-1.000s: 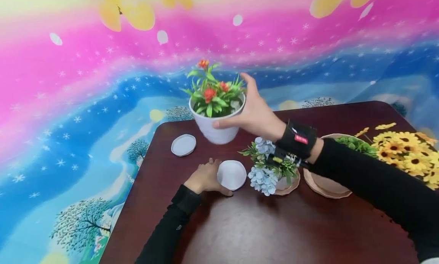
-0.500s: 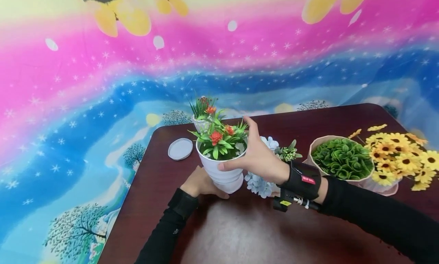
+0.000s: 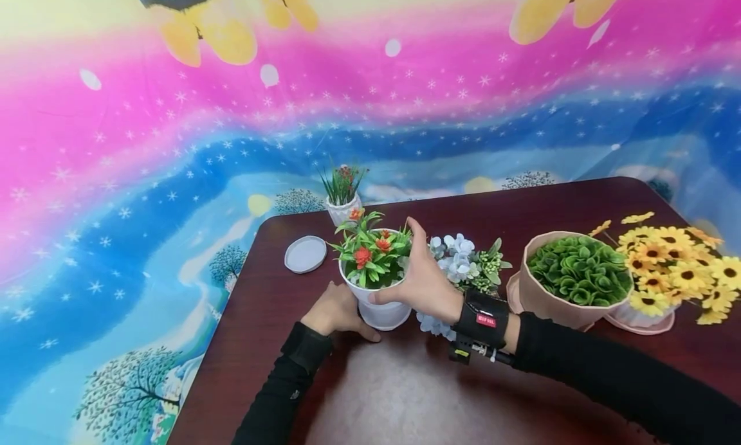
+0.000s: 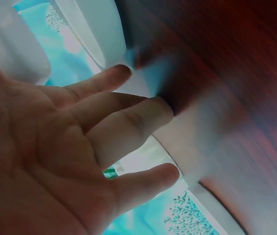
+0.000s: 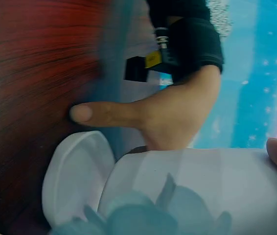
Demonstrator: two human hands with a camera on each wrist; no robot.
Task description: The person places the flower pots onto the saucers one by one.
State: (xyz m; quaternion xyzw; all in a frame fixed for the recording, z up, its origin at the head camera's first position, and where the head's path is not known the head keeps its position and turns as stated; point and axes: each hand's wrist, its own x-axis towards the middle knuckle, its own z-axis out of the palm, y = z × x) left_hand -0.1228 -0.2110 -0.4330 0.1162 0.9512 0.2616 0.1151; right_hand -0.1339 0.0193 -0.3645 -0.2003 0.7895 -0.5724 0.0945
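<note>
My right hand (image 3: 431, 281) grips the rim and side of a white flowerpot (image 3: 361, 296) planted with red flowers, its thumb on the near wall. Under the pot's base is a white saucer (image 3: 384, 324). In the right wrist view the pot's wall (image 5: 192, 188) meets the saucer (image 5: 75, 181), with a gap along one edge. My left hand (image 3: 336, 312) lies low beside the saucer, thumb reaching along the near side. Seen in the left wrist view, the left hand's fingers (image 4: 128, 127) are spread and loosely extended near the white saucer's edge (image 4: 97, 34).
A white saucer (image 3: 305, 254) lies at left, with a small potted plant (image 3: 343, 204) behind. To the right stand pale blue flowers (image 3: 457, 258), a beige pot of green leaves (image 3: 556, 303) and yellow flowers (image 3: 677, 265), all on the dark table (image 3: 480, 393).
My right hand has brought the flowerpot down and toward me, from above the table's back edge onto the saucer beside my left hand. The left hand stays nearly in place.
</note>
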